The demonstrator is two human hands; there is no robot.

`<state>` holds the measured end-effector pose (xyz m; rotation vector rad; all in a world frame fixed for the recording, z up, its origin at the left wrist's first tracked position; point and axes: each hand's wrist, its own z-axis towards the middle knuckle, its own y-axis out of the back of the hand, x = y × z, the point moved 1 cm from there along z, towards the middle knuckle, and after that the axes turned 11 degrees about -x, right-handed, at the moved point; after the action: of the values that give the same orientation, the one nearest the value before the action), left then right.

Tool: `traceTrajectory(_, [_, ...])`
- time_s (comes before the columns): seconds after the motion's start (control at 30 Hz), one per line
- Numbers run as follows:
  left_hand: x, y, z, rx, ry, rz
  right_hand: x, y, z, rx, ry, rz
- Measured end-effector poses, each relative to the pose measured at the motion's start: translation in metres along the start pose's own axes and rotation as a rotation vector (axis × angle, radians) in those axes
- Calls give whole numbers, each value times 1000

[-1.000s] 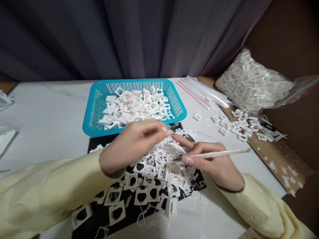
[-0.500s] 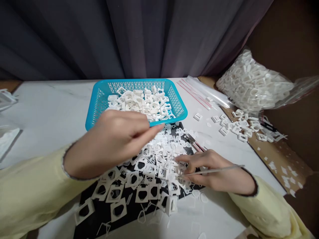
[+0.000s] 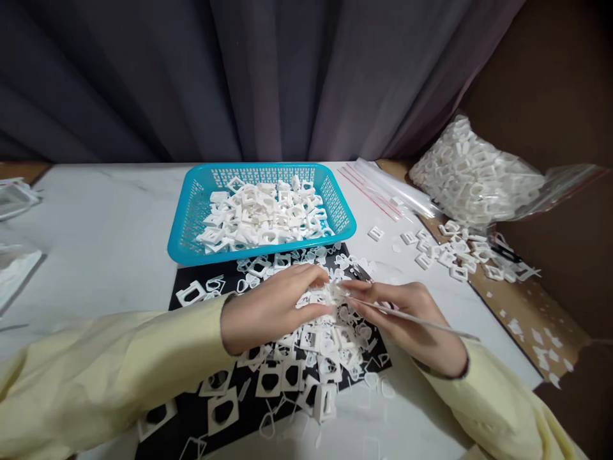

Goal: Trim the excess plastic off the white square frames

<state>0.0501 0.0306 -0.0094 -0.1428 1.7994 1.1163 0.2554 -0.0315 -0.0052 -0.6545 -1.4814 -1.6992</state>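
Note:
My left hand (image 3: 278, 300) is over the pile, thumb and fingers curled round a small white plastic piece (image 3: 338, 294), which is blurred. My right hand (image 3: 412, 319) meets it from the right, its fingertips at the same piece. A thin, pale, stick-like tool (image 3: 431, 324) lies in my right hand, its tail sticking out past the wrist; its exact kind and tip are not clear. Under both hands, white plastic frames with cut-out middles (image 3: 223, 412) and thin loose scraps cover a black mat (image 3: 167, 441).
Behind the mat, a blue plastic basket (image 3: 173, 249) holds many white pieces. To the right are a flat clear zip bag (image 3: 397, 188), loose white pieces (image 3: 447, 255) and a full clear bag (image 3: 479, 172). A metal-tipped tool (image 3: 360, 273) lies by my right hand. A curtain hangs behind.
My left hand has come down from in front of the basket to the pile and met my right hand at a white piece. My right hand, still with the thin tool, has shifted slightly.

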Motion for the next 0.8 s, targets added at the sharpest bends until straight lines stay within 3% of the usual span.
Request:
traceTrajectory(0.1, [2,-4,2,-33,-49,47,-7,-4,2,41,-51,41])
traceTrajectory(0.47, [13,-13,5,-94,-173,188,-24,-22,15,-48,-201,165])
traceTrajectory(0.67, [18,-19,6,-243,-204,170,-15,-27,9,-121,-166,238])
traceTrajectory(0.8, [15,-15,9,-294,-122,19,-7,-29,4,-158,-108,272])
